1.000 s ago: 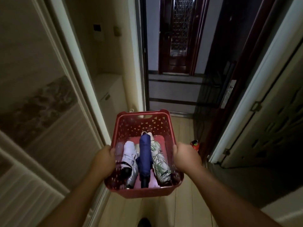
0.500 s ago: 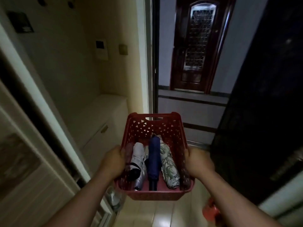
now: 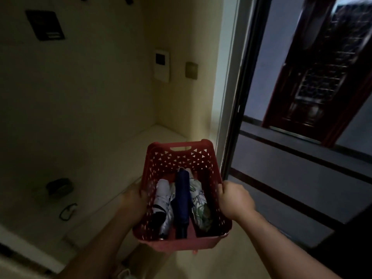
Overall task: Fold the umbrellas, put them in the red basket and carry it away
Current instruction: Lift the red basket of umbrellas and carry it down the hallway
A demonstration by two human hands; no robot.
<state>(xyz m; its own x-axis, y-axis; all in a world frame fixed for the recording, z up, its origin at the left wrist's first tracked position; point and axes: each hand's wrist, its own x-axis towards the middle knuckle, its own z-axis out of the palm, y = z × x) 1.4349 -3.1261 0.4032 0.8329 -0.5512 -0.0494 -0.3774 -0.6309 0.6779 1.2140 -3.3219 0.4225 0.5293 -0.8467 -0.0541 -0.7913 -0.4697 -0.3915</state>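
I carry the red basket in front of me, off the floor. My left hand grips its left rim and my right hand grips its right rim. Three folded umbrellas lie side by side inside: a white and silver umbrella on the left, a dark blue umbrella in the middle, and a leaf-patterned umbrella on the right.
A low white cabinet runs along the left wall, with a small dark object and a dark cord loop on its top. A door frame stands just right of the basket. A dark red door lies beyond.
I have walked forward and turned left with the basket. The white cabinet is now close below the basket, and the door frame has shifted to the right.
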